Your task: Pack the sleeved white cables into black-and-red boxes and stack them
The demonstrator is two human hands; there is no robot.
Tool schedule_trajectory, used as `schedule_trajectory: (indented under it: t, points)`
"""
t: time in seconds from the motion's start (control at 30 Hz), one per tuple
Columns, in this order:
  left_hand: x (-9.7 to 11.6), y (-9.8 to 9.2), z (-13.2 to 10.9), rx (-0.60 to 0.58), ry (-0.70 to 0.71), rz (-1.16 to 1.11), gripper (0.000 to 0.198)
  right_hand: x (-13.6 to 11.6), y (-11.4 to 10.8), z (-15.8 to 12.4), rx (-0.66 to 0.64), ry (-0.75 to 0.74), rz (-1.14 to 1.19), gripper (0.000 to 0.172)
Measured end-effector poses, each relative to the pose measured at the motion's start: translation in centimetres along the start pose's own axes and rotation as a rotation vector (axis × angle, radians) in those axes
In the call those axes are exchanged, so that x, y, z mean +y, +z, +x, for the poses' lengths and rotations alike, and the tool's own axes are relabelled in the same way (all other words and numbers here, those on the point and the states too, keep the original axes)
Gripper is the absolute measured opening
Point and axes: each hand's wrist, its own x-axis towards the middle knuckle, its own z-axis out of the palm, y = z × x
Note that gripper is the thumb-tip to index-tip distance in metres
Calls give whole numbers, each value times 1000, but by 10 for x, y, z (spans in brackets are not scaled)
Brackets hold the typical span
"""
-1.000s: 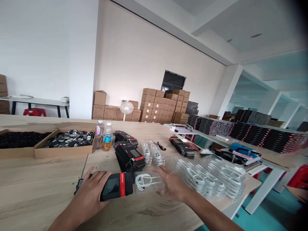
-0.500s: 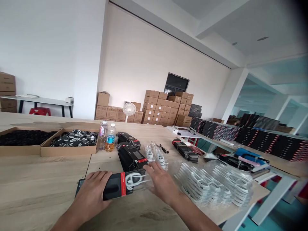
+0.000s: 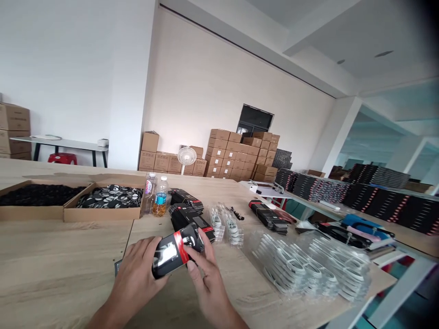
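Observation:
Above the wooden table (image 3: 61, 269), my left hand (image 3: 135, 278) grips one end of a black package with a red band (image 3: 174, 250), lifted and tilted. My right hand (image 3: 206, 278) is closed on its other end, thumb and fingers pressed to it. A white coiled cable in clear plastic shows through the package window. Just behind lies a stack of the same black and red packages (image 3: 188, 217).
Rows of clear blister packs with white cables (image 3: 308, 267) cover the table to the right. Two bottles (image 3: 156, 200) stand by cardboard trays of black parts (image 3: 103, 203). More black packages (image 3: 269, 217) lie beyond. Cartons (image 3: 236, 155) line the far wall.
The clear cable pack has gone inside the black package. My right hand moved left onto the package, and both hands lifted and tilted it off the table.

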Motion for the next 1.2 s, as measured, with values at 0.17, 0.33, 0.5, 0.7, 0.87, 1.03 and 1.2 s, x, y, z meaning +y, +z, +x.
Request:
schedule_trajectory:
  t: [0.17,0.33,0.5,0.7,0.87,1.03,1.2]
  points:
    - [9,-1,-1,54,-60,-94,53,-18,12,-3,195,33,71,41]
    - [38,13,14,92,-177,-323,54,-29,-4,4,121,5,39,32]
    - [75,37,37,-22,-216,-900,56,-20,-41,13,184,37,121,39]
    - [74,50,29,-136,-158,-1107,46,6,-54,-4,243,61,288,38]
    - [65,32,27,-147,-18,-928,30,4,-58,-7,225,-82,9,19]
    - [69,29,33,-56,-37,-938,24,-4,-69,-1,234,-292,-229,15]
    - [74,26,30,-30,-93,-1072,8,-15,-74,1,165,-313,-186,15]
